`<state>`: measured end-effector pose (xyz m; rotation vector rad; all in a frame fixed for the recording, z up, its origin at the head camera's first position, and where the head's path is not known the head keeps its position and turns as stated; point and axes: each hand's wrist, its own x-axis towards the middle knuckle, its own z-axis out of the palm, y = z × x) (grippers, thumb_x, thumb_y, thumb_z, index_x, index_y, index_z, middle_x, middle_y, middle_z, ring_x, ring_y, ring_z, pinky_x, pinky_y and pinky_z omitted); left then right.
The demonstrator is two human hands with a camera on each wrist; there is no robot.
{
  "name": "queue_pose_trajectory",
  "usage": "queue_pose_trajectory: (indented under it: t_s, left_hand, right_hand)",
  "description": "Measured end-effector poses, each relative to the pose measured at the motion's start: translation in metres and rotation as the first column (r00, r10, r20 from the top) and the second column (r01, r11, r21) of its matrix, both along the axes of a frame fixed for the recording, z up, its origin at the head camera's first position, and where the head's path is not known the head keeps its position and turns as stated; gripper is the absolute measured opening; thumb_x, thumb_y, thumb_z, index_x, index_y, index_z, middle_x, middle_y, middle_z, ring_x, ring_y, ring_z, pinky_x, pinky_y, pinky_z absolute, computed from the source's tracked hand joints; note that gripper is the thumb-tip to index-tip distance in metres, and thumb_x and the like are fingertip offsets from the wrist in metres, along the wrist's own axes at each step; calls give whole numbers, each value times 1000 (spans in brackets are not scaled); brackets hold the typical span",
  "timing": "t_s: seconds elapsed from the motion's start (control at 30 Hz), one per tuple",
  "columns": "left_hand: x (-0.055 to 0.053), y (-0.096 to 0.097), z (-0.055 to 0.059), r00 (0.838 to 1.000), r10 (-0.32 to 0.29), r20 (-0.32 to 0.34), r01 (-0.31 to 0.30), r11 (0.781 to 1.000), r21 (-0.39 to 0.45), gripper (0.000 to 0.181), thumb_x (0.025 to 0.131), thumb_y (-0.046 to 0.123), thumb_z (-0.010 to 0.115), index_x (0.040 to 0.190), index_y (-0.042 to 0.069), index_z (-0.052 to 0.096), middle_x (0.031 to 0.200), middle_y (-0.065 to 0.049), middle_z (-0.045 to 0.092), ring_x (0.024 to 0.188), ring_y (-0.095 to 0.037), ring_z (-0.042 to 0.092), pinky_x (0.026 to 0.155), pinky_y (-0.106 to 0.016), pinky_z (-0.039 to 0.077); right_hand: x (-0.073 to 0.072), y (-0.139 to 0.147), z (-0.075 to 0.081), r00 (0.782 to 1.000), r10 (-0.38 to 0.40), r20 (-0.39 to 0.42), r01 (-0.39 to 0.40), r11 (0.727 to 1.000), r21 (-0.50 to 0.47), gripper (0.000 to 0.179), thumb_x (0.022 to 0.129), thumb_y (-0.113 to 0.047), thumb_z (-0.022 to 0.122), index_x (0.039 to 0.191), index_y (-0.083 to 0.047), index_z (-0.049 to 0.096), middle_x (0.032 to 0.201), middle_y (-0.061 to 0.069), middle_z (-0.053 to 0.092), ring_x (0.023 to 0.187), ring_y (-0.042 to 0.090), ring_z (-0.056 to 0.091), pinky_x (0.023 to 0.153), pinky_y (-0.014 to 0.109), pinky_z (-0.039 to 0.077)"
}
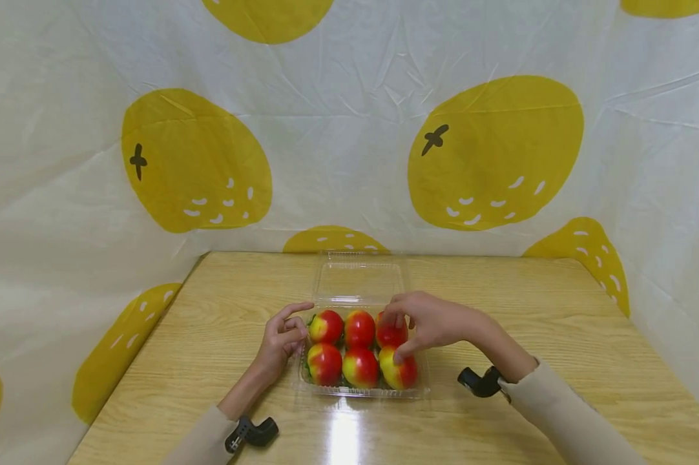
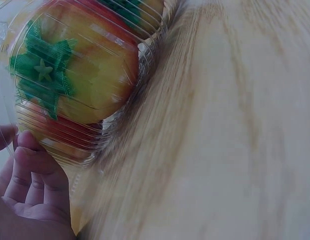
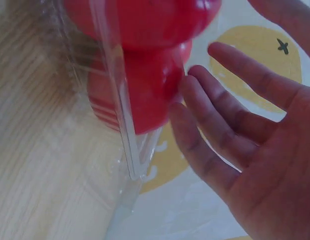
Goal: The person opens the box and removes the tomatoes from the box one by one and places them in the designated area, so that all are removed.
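Observation:
A clear plastic clamshell box (image 1: pixel 373 392) stands on the table with its lid (image 1: pixel 361 281) folded back. Inside sit two rows of three red-and-yellow toy fruits (image 1: pixel 360 368); a green star-shaped leaf cap (image 2: pixel 43 70) shows through the wall in the left wrist view. My left hand (image 1: pixel 280 339) pinches the box's left rim between thumb and fingertips. Over the right end of the box is my right hand (image 1: pixel 433 321), fingers loosely extended. Its fingertips are right at the back right fruit (image 3: pixel 155 95), and its thumb overlaps the front right fruit (image 1: pixel 404 373).
The wooden table (image 1: pixel 477 413) reaches back to a white cloth (image 1: pixel 338 148) printed with large yellow fruit, which hangs behind and at both sides. Black camera mounts (image 1: pixel 480 382) are worn on both wrists. Light glares on the table in front of the box.

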<state>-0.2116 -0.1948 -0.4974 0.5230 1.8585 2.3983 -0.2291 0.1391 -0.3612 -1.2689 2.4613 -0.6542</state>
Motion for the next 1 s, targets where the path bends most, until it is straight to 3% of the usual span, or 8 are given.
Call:
queue_pose_trajectory:
  t_s: [0.1,0.33,0.6,1.0]
  left_hand:
    - [0,0,-1,1000,-2,-11,2,1000,-2,51,94,-5,51,144,-10,45,73,5,58,53,-6,48,46,-17,41]
    - [0,2,-1,1000,-4,-29,4,1000,2,51,93,-5,53,143,-11,46,72,4,57,50,-7,47,44,-18,41]
    - [-1,1,0,1000,-7,-22,8,1000,19,52,93,-7,51,144,-14,42,73,5,58,52,-6,48,45,-17,42]
    - [0,2,0,1000,-3,-15,3,1000,10,53,93,-9,51,144,-13,42,72,6,59,52,-5,50,46,-17,41]
  right_hand:
    - [8,-2,-1,1000,20,24,-21,999,38,45,75,-31,92,110,-12,72,106,1,67,90,17,61,79,27,54]
    - [18,-5,-6,1000,4,-14,-2,993,115,49,68,-27,96,110,-20,73,107,-9,66,93,13,58,84,26,51]
    - [20,-2,-12,995,62,-79,-53,991,120,46,72,-28,90,114,-23,71,114,-8,63,99,8,56,93,30,52]
    - [21,2,-15,995,72,-72,-65,993,96,46,76,-29,86,118,-21,69,119,-7,59,107,9,54,98,32,52]
